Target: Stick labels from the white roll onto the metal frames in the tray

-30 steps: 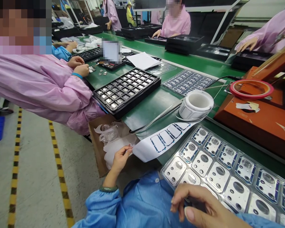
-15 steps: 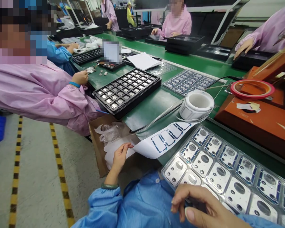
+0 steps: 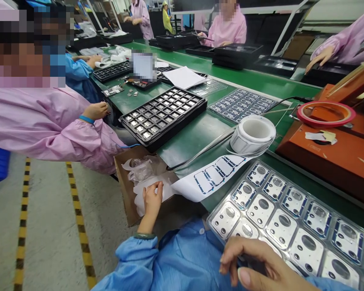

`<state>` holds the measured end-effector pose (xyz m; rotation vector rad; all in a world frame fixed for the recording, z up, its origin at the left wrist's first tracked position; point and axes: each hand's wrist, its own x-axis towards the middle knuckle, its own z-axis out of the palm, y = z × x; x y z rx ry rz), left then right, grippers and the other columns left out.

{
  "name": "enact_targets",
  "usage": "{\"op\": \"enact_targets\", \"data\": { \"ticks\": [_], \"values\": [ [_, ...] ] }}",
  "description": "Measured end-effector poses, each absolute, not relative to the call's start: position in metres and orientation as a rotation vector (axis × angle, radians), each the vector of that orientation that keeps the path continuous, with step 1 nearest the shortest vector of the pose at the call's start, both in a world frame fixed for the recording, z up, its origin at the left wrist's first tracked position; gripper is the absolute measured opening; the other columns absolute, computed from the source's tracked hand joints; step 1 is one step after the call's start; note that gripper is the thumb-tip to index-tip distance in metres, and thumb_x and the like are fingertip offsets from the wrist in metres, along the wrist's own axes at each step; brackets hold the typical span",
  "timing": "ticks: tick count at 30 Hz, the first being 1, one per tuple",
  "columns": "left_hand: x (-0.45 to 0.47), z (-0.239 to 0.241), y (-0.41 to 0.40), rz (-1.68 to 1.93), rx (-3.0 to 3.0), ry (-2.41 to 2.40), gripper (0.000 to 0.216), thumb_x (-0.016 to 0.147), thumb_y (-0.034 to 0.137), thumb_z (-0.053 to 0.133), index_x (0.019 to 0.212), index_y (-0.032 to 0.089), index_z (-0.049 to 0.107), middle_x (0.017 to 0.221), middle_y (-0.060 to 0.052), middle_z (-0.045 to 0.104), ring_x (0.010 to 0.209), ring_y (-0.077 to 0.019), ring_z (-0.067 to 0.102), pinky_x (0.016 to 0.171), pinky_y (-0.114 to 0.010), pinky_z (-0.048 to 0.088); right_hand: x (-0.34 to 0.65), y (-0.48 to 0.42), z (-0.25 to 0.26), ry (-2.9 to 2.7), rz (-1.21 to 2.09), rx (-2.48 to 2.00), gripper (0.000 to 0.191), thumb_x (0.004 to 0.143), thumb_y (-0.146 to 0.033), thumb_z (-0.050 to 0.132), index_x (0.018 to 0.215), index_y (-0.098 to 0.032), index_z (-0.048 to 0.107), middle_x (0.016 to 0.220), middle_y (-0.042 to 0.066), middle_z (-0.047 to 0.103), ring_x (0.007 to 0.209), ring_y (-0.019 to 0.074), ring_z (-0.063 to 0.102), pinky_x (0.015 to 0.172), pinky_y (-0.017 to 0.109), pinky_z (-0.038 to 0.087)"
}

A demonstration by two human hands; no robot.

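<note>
In the head view, the left hand is raised above the cardboard box, its thumb and forefinger drawn close together; they are so small here that I cannot fairly tell whether they pinch anything. Just beside it, and apart from the fingers, is the free end of the white strip, which carries a row of blue frames and runs back over the table to the white roll. Crumpled clear film lies in the box. The right hand is over the near edge of the clear tray, fingers loosely bent, thumb spread from the forefinger, with nothing visible in its grasp. Silver plates fill the tray's pockets, those toward the far side edged in blue. Beyond the strip stands a black tray of small silver parts; a red tape ring rests on the orange machine to the right. At left, a co-worker's pink sleeve reaches toward the table.
</note>
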<state>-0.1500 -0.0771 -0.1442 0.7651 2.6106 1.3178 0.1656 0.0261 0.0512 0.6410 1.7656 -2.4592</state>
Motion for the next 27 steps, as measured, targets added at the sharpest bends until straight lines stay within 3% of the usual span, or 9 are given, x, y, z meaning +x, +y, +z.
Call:
{"op": "enact_targets", "data": {
  "ticks": [3, 6, 11, 16, 19, 23, 27],
  "values": [
    [-0.149, -0.146, -0.077, 1.36, 0.756, 2.549, 0.034, 0.082, 0.045, 0.045, 0.089, 0.02, 0.066, 0.094, -0.01, 0.072, 0.096, -0.0276, 0.065, 0.094, -0.047, 0.046, 0.166, 0.026, 0.049, 1.772, -2.459, 0.635, 0.024, 0.089, -0.045, 0.06, 0.105, -0.028, 0.065, 0.098, 0.003, 0.063, 0.086, 0.0155, 0.059, 0.083, 0.028, 0.044],
    [-0.148, -0.143, -0.076, 1.417, 0.781, 2.474, 0.037, 0.083, 0.048, 0.045, 0.094, 0.018, 0.065, 0.095, -0.01, 0.072, 0.095, -0.0254, 0.066, 0.088, -0.041, 0.051, 0.165, 0.027, 0.049, 1.786, -2.452, 0.632, 0.024, 0.089, -0.045, 0.06, 0.105, -0.028, 0.065, 0.098, 0.003, 0.063, 0.087, 0.0162, 0.059, 0.085, 0.029, 0.044],
    [-0.141, -0.125, -0.071, 1.508, 0.898, 2.357, 0.036, 0.081, 0.048, 0.051, 0.093, 0.017, 0.066, 0.094, -0.009, 0.072, 0.09, -0.0229, 0.067, 0.084, -0.037, 0.053, 0.165, 0.027, 0.053, 1.803, -2.425, 0.658, 0.025, 0.089, -0.045, 0.059, 0.105, -0.027, 0.065, 0.098, 0.004, 0.064, 0.087, 0.0171, 0.06, 0.087, 0.031, 0.044],
    [-0.129, -0.103, -0.067, 1.603, 0.964, 2.347, 0.033, 0.086, 0.048, 0.05, 0.078, 0.019, 0.065, 0.076, -0.005, 0.07, 0.087, -0.0219, 0.066, 0.087, -0.038, 0.051, 0.165, 0.027, 0.054, 1.8, -2.432, 0.648, 0.024, 0.089, -0.045, 0.059, 0.105, -0.028, 0.065, 0.099, 0.004, 0.063, 0.088, 0.0165, 0.059, 0.084, 0.03, 0.044],
    [-0.12, -0.092, -0.063, 1.641, 1.01, 2.321, 0.033, 0.085, 0.05, 0.052, 0.083, 0.019, 0.064, 0.081, -0.006, 0.069, 0.089, -0.0222, 0.064, 0.087, -0.038, 0.05, 0.163, 0.025, 0.053, 1.818, -2.403, 0.661, 0.026, 0.089, -0.046, 0.059, 0.106, -0.027, 0.064, 0.099, 0.003, 0.063, 0.09, 0.017, 0.059, 0.084, 0.03, 0.044],
    [-0.105, -0.08, -0.052, 1.672, 1.048, 2.247, 0.041, 0.08, 0.058, 0.054, 0.092, 0.019, 0.062, 0.096, -0.009, 0.066, 0.096, -0.023, 0.061, 0.09, -0.038, 0.047, 0.155, 0.024, 0.061, 1.96, -2.169, 0.72, 0.029, 0.088, -0.049, 0.058, 0.103, -0.026, 0.065, 0.1, 0.003, 0.063, 0.097, 0.0193, 0.057, 0.089, 0.031, 0.042],
    [-0.096, -0.066, -0.042, 1.566, 1.021, 2.159, 0.038, 0.075, 0.056, 0.06, 0.086, 0.02, 0.059, 0.082, -0.004, 0.062, 0.082, -0.0209, 0.059, 0.079, -0.034, 0.048, 0.137, 0.03, 0.078, 2.226, -1.841, 0.652, 0.02, 0.094, -0.04, 0.05, 0.098, -0.026, 0.064, 0.095, -0.001, 0.065, 0.091, 0.0157, 0.059, 0.084, 0.026, 0.044]
  ]
}}
